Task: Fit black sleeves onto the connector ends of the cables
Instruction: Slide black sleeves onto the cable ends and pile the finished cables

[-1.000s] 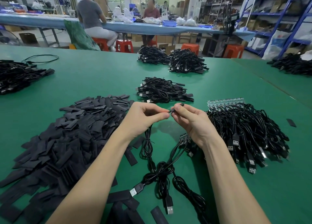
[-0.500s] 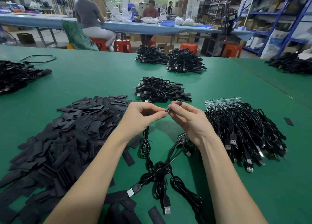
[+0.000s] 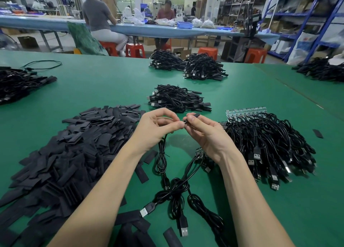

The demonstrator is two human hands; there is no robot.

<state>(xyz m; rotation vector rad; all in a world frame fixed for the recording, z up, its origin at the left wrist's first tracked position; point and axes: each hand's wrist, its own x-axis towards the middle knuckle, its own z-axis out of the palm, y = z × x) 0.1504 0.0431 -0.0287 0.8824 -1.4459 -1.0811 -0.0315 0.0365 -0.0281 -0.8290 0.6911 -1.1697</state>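
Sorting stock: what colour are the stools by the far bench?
Orange-red stools, clearest in the head view.

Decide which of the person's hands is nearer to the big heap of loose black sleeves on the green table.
Left. The left hand is raised beside the heap of loose black sleeves, at its right edge. The right hand is farther right, beyond the left hand, next to the cable pile.

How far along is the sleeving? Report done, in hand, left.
Done, apparently: the cable bundle ahead shows sleeves on some ends. In hand: the right hand pinches a black sleeve; the left hand holds a cable end to it. Left: the unsleeved cable pile at right and the sleeve heap.
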